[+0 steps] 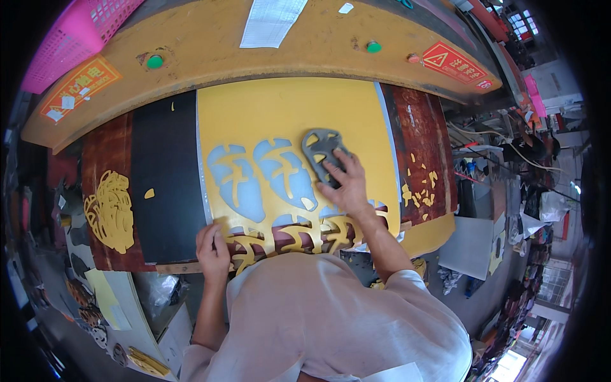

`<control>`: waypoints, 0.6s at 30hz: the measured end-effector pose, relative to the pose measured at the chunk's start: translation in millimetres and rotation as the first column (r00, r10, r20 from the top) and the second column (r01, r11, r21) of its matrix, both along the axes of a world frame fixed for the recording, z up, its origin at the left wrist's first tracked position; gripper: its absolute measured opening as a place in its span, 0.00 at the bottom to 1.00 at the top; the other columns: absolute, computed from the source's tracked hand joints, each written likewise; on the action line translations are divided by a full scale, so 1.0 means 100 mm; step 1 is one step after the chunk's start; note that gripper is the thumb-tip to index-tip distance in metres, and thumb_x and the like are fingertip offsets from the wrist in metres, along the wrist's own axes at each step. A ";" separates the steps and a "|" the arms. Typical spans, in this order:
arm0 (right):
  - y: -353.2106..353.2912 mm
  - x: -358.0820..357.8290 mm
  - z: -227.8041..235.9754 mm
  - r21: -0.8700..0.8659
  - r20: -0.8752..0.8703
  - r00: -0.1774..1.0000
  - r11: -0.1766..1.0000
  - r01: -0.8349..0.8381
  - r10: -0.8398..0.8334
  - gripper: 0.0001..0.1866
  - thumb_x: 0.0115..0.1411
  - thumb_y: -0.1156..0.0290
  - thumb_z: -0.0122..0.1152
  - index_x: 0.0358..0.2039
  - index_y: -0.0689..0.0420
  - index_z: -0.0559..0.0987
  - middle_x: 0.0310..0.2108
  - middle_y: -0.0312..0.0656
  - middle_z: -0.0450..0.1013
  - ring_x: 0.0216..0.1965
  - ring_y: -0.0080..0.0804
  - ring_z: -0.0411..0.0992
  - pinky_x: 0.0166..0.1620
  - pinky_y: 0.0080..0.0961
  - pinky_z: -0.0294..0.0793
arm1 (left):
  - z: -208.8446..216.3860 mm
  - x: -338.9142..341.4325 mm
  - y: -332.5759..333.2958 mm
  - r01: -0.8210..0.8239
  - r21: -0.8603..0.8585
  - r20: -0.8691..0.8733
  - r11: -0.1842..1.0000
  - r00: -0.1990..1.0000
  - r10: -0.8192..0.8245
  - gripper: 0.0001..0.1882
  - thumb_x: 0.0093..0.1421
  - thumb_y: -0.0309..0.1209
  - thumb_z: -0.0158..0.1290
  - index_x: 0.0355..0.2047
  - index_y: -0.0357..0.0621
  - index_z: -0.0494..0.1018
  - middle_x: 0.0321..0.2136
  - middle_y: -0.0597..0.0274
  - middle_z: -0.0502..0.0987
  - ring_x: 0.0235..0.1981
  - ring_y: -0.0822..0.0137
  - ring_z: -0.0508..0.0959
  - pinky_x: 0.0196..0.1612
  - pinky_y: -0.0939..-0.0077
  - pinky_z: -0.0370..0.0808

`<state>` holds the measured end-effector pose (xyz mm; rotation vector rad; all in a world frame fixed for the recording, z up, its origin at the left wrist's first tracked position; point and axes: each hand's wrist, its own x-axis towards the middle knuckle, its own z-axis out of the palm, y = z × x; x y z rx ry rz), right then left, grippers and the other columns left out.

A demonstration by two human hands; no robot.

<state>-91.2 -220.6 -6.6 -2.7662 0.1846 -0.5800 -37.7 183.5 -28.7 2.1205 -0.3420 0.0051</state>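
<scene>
A yellow sheet (344, 102) lies over the work table, with two sole-shaped openings in its middle that show a pale blue surface (245, 194) beneath. On the sheet, right of these openings, sits a dark grey sole-shaped cutting die (316, 148) with gaps between its bars. My right hand (347, 184) grips its near end, fingers over the bars and thumb at the side. My left hand (213, 247) is at the sheet's near left corner, fingers curled and pinched at its edge. Toward my body the cut part of the sheet (289, 235) hangs as a web of thin strips.
Yellow strip offcuts (111, 213) are heaped at the left, beside a black mat (165, 178). Small yellow scraps (420, 191) lie at the right. An orange machine beam (254, 60) with green buttons (154, 62) spans the far side. A pink basket (76, 44) stands far left.
</scene>
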 end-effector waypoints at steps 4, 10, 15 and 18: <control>-0.09 0.00 -0.08 0.147 -0.127 0.991 0.988 0.053 -0.035 0.32 0.52 0.55 0.79 0.57 0.52 0.86 0.69 0.54 0.66 0.66 0.65 0.66 0.65 0.53 0.71 | -0.02 -0.29 0.13 -0.084 0.094 0.040 0.992 0.996 0.081 0.12 0.70 0.23 0.52 0.51 0.36 0.79 0.49 0.46 0.81 0.51 0.46 0.79 0.58 0.57 0.75; -1.08 -0.19 0.12 0.588 0.014 0.901 0.733 0.343 -0.433 0.21 0.72 0.64 0.65 0.58 0.64 0.82 0.61 0.50 0.77 0.60 0.34 0.76 0.62 0.31 0.73 | -0.41 0.19 -0.22 -0.131 0.396 0.431 0.909 0.900 -0.058 0.09 0.68 0.29 0.53 0.47 0.46 0.78 0.42 0.53 0.80 0.43 0.47 0.79 0.46 0.50 0.72; -1.41 -0.07 0.13 0.835 -0.051 0.810 0.421 0.355 -0.584 0.12 0.71 0.67 0.65 0.42 0.64 0.87 0.35 0.35 0.82 0.38 0.20 0.77 0.46 0.21 0.76 | -0.64 1.19 -0.63 -0.197 0.368 0.535 0.909 0.844 -0.033 0.11 0.67 0.35 0.52 0.46 0.48 0.78 0.40 0.55 0.80 0.41 0.49 0.79 0.46 0.53 0.71; -1.40 0.22 0.12 0.854 -0.078 0.858 0.410 0.321 -0.508 0.13 0.70 0.67 0.65 0.47 0.65 0.84 0.35 0.35 0.82 0.37 0.22 0.78 0.43 0.22 0.77 | -0.62 1.63 -0.86 -0.218 0.382 0.511 0.898 0.859 -0.009 0.11 0.67 0.35 0.53 0.45 0.46 0.78 0.40 0.54 0.80 0.42 0.48 0.78 0.47 0.51 0.71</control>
